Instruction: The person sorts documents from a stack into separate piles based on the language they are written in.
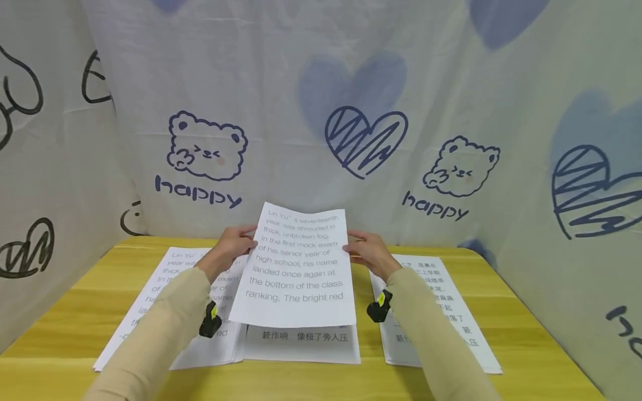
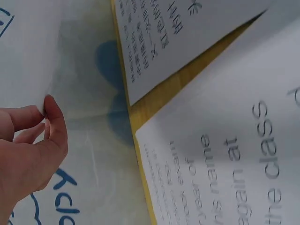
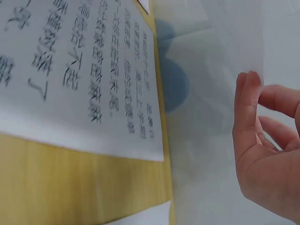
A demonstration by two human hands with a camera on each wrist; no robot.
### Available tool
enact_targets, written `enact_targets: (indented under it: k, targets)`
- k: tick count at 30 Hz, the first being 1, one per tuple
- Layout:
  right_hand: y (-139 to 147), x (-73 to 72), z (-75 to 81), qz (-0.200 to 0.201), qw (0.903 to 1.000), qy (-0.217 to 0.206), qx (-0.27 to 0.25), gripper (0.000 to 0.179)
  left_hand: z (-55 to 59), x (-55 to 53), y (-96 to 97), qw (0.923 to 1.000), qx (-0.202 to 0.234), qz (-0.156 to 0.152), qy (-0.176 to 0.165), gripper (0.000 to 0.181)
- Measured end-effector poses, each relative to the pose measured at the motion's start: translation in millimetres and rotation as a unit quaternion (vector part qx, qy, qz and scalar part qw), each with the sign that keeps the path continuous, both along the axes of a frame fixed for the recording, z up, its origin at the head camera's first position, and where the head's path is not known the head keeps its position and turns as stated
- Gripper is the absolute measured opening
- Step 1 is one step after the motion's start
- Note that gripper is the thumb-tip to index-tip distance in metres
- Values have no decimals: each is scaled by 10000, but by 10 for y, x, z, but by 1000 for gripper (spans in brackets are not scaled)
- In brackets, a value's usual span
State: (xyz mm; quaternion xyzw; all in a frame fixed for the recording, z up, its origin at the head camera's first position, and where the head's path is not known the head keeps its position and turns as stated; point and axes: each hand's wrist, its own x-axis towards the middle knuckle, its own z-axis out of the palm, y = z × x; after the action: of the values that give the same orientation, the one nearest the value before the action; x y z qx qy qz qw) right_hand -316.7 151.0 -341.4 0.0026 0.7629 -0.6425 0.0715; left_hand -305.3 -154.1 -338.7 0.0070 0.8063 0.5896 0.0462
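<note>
A printed sheet of paper (image 1: 296, 267) with English text is held up in front of me, its lower edge bowed toward me. My left hand (image 1: 228, 248) pinches its left edge between thumb and fingers; the left wrist view shows that hand (image 2: 35, 150) close at the paper's edge. On the opposite side my right hand (image 1: 372, 253) pinches the right edge, and the right wrist view shows the thumb and fingertips (image 3: 251, 82) meeting on the sheet (image 3: 239, 33). Below the raised sheet lies a paper with Chinese text (image 1: 301, 351), mostly hidden.
A stack of English-text sheets (image 1: 195, 356) lies on the left of the yellow wood-grain table (image 1: 526, 356), partly under my left forearm. Chinese-text sheets (image 1: 441, 284) lie on the right beneath my right forearm. A white curtain (image 1: 281, 150) with bears and hearts hangs behind the table.
</note>
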Motion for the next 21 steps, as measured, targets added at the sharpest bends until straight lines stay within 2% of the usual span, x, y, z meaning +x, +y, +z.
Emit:
enact_targets:
  k: [4, 8, 12, 15, 21]
  targets:
    - [-172, -30, 36, 146, 9999, -23, -26, 55, 40, 10, -166, 9994, -115, 301, -80, 52]
    - [-397, -78, 10, 164, 9998, 74, 90, 55, 5, 31, -353, 9976, -108, 684, -78, 49]
    - [-631, -82, -31, 205, 9996, 185, 81, 55, -41, 55, -531, 9956, -108, 931, -90, 48]
    - [-794, -53, -54, 262, 9994, 234, 12, 56, -48, 65, -676, 9959, -152, 878, -130, 48]
    - [-1086, -24, -109, 270, 9994, 193, -68, 59, 44, 99, -984, 9981, -283, 308, -464, 54]
